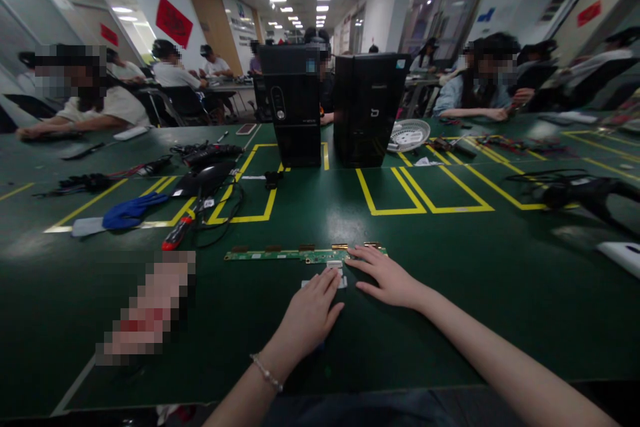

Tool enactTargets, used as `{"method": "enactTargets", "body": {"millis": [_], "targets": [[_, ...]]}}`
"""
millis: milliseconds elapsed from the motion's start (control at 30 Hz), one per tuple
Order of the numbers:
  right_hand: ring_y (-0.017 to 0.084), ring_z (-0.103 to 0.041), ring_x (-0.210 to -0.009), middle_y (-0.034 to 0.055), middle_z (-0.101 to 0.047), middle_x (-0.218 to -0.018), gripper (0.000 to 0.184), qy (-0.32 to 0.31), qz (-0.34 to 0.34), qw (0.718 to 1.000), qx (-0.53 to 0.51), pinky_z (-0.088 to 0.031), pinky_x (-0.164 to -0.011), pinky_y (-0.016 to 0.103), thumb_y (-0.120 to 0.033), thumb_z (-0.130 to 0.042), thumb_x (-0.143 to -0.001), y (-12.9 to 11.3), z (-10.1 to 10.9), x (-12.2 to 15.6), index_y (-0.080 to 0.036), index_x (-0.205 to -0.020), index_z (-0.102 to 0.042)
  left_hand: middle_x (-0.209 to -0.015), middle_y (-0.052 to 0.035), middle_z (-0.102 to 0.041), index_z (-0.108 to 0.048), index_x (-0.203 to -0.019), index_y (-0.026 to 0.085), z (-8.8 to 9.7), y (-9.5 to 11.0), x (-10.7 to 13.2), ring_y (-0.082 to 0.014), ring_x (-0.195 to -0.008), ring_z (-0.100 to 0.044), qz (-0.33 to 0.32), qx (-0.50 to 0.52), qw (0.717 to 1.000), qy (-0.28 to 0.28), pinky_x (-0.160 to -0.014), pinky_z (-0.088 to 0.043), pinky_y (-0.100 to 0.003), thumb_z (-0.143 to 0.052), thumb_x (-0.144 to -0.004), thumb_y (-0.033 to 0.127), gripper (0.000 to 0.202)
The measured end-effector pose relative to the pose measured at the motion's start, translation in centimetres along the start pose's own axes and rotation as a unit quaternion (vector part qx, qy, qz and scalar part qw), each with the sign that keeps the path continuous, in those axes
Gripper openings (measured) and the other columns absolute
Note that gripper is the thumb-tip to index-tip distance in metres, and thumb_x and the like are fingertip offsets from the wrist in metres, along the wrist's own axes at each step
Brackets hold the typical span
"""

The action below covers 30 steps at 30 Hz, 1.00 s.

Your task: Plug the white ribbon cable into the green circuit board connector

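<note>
Our left hand (310,310) and right hand (387,278) lie open, holding nothing, by the board (273,255), which looks thin and easy to snap, so we should hold its edges.

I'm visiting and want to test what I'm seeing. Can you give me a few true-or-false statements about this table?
1. The left hand and right hand rest by a thin circuit board. True.
2. The right hand holds a screwdriver. False: the screwdriver lies untouched, off to the left.
3. Two black towers stand behind the board. True.
4. The table is red. False: the table is green with yellow lines.
</note>
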State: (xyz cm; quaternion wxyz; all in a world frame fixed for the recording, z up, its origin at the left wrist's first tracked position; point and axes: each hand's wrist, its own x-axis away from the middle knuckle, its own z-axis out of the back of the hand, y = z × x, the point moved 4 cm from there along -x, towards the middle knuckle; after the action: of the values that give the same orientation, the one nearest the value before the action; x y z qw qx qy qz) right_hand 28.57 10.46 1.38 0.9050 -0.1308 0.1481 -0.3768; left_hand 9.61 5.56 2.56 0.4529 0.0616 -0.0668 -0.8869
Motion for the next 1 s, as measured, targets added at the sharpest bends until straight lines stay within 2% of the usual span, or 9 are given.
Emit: {"method": "enactTargets", "body": {"millis": [200,367,533,700,900,1000], "targets": [[0.025,-0.027,-0.141,0.0054,-0.035,-0.151,0.055,-0.013,-0.006,1.0,-0.008,-0.024,-0.116,0.05,-0.048,-0.048,-0.093,-0.3,0.5,-0.1,-0.027,-0.144,-0.043,-0.147,-0.0118,-0.045,-0.041,-0.143,0.016,-0.3,-1.1,-0.1,-0.0239,-0.134,-0.044,-0.048,0.002,0.999,0.018,-0.108,-0.039,-0.041,-0.044,-0.098,0.033,0.048],[0.025,-0.027,-0.141,0.0054,-0.035,-0.151,0.055,-0.015,0.004,1.0,-0.019,-0.024,-0.116,0.05,-0.046,-0.05,-0.093,-0.2,0.7,-0.1,-0.028,-0.144,-0.042,-0.147,-0.0079,-0.046,-0.042,-0.143,0.02,0.4,-2.1,-0.3,-0.0208,-0.134,-0.044,-0.09,0.008,0.996,0.011,-0.109,-0.038,-0.038,-0.043,-0.099,0.032,0.045],[0.024,-0.025,-0.142,0.0055,-0.034,-0.152,0.055,-0.021,0.008,1.0,-0.015,-0.023,-0.116,0.05,-0.046,-0.05,-0.093,-0.3,0.8,-0.1,-0.027,-0.144,-0.042,-0.148,-0.0056,-0.046,-0.043,-0.142,0.022,0.8,-2.5,-0.4,-0.0202,-0.133,-0.045,-0.105,0.007,0.994,0.003,-0.109,-0.037,-0.038,-0.045,-0.099,0.03,0.045],[0.024,-0.025,-0.142,0.0056,-0.034,-0.152,0.055,-0.022,0.006,1.0,-0.007,-0.022,-0.117,0.049,-0.046,-0.049,-0.093,-0.3,0.6,-0.1,-0.026,-0.144,-0.042,-0.146,-0.0097,-0.047,-0.044,-0.141,0.019,0.1,-2.0,-0.2,-0.0217,-0.134,-0.044,-0.088,0.012,0.995,0.036,-0.11,-0.037,-0.04,-0.047,-0.098,0.035,0.046],[0.025,-0.026,-0.142,0.0059,-0.035,-0.151,0.055,-0.013,0.007,1.0,-0.014,-0.023,-0.116,0.051,-0.044,-0.05,-0.093,-0.2,0.5,0.0,-0.027,-0.145,-0.041,-0.143,-0.016,-0.049,-0.046,-0.139,0.012,-0.3,-0.4,-0.3,-0.0297,-0.13,-0.048,-0.008,0.006,0.999,0.035,-0.102,-0.045,-0.044,-0.048,-0.095,0.042,0.053],[0.025,-0.026,-0.142,0.0057,-0.035,-0.151,0.055,-0.015,0.003,1.0,-0.016,-0.023,-0.116,0.051,-0.045,-0.05,-0.093,-0.3,0.6,-0.1,-0.028,-0.145,-0.041,-0.14,-0.0171,-0.052,-0.049,-0.136,0.01,-0.2,0.6,-0.6,-0.0304,-0.128,-0.05,0.014,0.001,0.999,0.041,-0.102,-0.045,-0.044,-0.049,-0.095,0.04,0.051]]}}
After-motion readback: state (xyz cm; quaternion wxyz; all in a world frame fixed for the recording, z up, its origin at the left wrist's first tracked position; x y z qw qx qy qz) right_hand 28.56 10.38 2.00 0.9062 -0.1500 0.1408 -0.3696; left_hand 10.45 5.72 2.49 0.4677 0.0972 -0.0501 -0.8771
